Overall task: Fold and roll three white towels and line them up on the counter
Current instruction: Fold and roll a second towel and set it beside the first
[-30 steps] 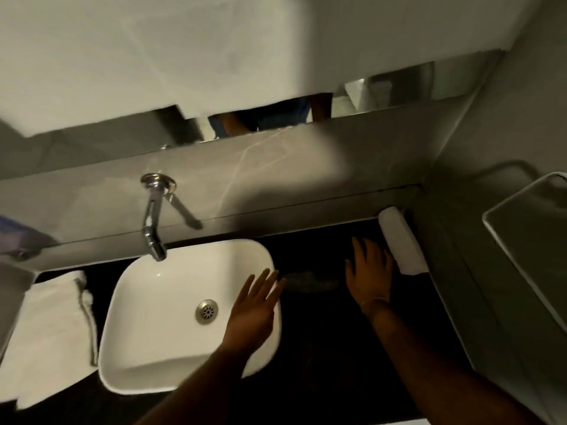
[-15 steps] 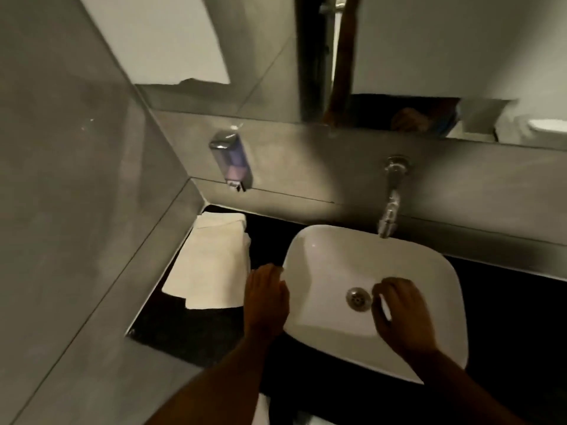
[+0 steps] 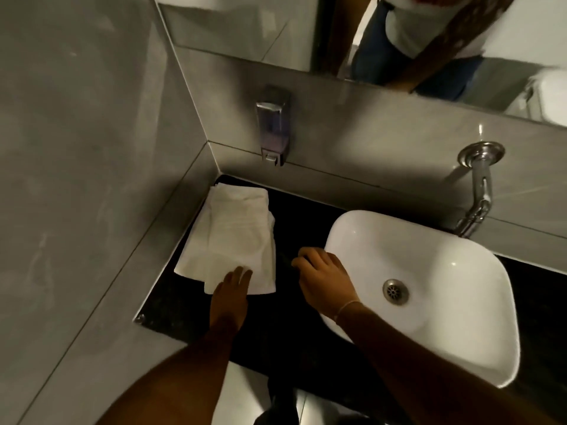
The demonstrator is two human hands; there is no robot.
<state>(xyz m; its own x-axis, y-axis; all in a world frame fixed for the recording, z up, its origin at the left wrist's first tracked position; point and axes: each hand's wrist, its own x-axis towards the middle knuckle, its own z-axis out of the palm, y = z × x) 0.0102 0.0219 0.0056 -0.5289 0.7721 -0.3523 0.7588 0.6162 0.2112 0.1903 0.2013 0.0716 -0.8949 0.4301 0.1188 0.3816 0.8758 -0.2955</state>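
Where the black counter [image 3: 294, 216] meets the grey side wall [image 3: 92, 179], a stack of folded white towels [image 3: 233, 234] lies flat, its long side running along the wall's base and its far end close to the corner under the soap dispenser [image 3: 272, 130]. The left hand [image 3: 231, 297] reaches over the stack's near edge, palm down, fingers extended and slightly spread, the fingertips resting on the towels' near right corner; it is open and grips nothing. The right hand [image 3: 323, 277] hovers just right of the towels, between them and the white basin [image 3: 429, 289], over the dark counter and the basin's left rim. Its fingers curl loosely downward, not closed on anything, and it is apart from the towels by a narrow strip of counter. A thin bracelet [image 3: 346, 308] circles the right wrist. The basin sits to the right with its drain [image 3: 395, 291] visible, and a chrome tap [image 3: 478, 185] projects from the back wall above it. A mirror [image 3: 399, 35] runs along the top.
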